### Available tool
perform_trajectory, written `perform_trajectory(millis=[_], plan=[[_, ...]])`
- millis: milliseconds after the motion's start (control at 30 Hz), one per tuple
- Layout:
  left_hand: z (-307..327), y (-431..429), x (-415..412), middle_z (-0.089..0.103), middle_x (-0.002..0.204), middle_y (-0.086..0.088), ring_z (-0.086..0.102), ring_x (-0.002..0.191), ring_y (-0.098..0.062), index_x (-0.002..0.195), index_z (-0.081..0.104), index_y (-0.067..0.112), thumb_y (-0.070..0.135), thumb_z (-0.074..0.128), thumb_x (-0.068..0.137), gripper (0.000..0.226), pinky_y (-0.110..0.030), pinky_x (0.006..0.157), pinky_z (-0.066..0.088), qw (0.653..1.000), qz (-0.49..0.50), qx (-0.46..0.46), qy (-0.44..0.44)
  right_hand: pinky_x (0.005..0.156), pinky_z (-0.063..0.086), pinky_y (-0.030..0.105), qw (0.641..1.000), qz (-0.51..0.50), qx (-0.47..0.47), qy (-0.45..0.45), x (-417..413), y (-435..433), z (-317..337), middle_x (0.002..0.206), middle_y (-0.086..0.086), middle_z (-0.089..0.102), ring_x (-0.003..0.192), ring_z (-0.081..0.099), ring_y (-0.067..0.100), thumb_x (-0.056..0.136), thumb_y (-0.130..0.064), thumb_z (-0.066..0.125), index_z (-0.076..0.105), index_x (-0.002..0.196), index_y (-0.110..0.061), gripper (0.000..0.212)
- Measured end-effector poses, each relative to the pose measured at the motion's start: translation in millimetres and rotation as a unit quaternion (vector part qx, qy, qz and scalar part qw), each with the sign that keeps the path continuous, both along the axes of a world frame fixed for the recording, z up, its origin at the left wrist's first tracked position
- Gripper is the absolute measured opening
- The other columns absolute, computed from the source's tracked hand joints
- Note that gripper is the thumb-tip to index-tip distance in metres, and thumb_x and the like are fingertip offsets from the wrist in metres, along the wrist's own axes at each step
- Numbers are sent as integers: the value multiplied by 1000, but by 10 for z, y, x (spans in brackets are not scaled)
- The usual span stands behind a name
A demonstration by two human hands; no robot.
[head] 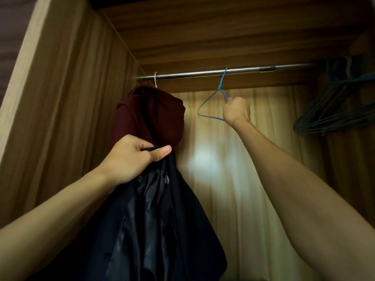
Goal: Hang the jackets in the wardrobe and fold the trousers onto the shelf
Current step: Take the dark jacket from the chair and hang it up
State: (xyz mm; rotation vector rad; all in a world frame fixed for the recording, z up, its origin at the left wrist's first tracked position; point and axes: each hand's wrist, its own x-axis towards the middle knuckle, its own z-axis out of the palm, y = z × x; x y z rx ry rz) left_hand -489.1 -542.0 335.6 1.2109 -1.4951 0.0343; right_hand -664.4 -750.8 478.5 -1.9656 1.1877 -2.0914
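Dark jacket (154, 220) hanging from gripping left hand (129, 159); right hand (235, 110) clutching blue hanger (209, 102) on rail (203, 73).

Maroon jacket (150, 116), black jacket (162, 220), blue hanger (211, 102), wood-grain wardrobe (71, 88).

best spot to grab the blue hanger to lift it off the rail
Grip the blue hanger at its right sloping shoulder, just under the neck, coming from below, as the right hand does. The hook sits over the rail, so it frees upward.
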Motion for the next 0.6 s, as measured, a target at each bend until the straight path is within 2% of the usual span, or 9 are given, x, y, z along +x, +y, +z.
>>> perform_trajectory(millis=[67,133,233,300,367,400,467,533,600], plan=[[-32,92,-5,75,64,-7,69,53,-13,59,75,14,42,68,89,42,-16,53,48,1000,-3,6,1,73,41,29,1000,-12,-18,2,-46,-16,33,120,21,66,109,61,39,104,-19,39,67,118,-2,36],[-37,220,8,75,64,-7,69,53,-12,61,75,12,43,68,88,41,-15,52,47,1000,2,8,-5,78,45,30,1000,-20,-21,1,-110,5,132,120,20,67,110,62,39,104,-25,37,69,116,-3,40],[-62,430,65,74,63,-11,66,54,-20,69,75,5,46,68,87,46,-25,57,50,1000,19,1,-1,80,46,33,999,-26,-14,30,-185,23,163,118,20,66,108,61,40,103,-30,39,69,114,-5,41],[-100,536,116,71,67,-23,63,58,-30,72,72,-1,49,70,85,52,-32,62,49,999,33,-8,9,76,42,30,1000,6,-27,11,-212,69,19,110,18,69,103,63,37,102,-28,40,71,106,-4,40],[-153,627,130,70,69,-26,64,61,-38,73,71,-3,49,71,85,54,-35,63,49,999,38,-13,24,74,42,27,996,70,-39,-30,-240,236,-281,95,12,70,89,64,29,100,-23,39,73,94,-8,38],[-182,669,129,71,69,-24,66,64,-43,73,72,-3,48,71,86,53,-36,64,51,999,40,-13,30,70,42,25,991,112,-40,-58,-243,352,-458,82,6,68,76,62,22,100,-20,39,72,92,-9,36],[-247,751,135,72,71,-24,68,67,-45,75,72,-5,47,72,87,53,-37,65,53,998,43,-7,40,58,44,25,974,201,-21,-106,-268,654,-843,68,1,61,53,53,10,100,-15,42,66,106,-5,27],[-314,822,145,72,72,-24,68,66,-42,76,72,-5,48,72,87,54,-41,66,55,998,46,1,45,51,51,27,932,341,68,-100,-320,1000,-1196,78,6,62,48,53,10,94,-7,57,56,119,-3,24],[-365,870,159,72,75,-26,68,65,-39,76,72,-5,49,72,87,55,-43,70,57,997,53,10,55,57,56,29,871,452,186,-46,-295,1396,-1428,92,11,61,55,56,16,86,-11,73,56,117,-4,37]])
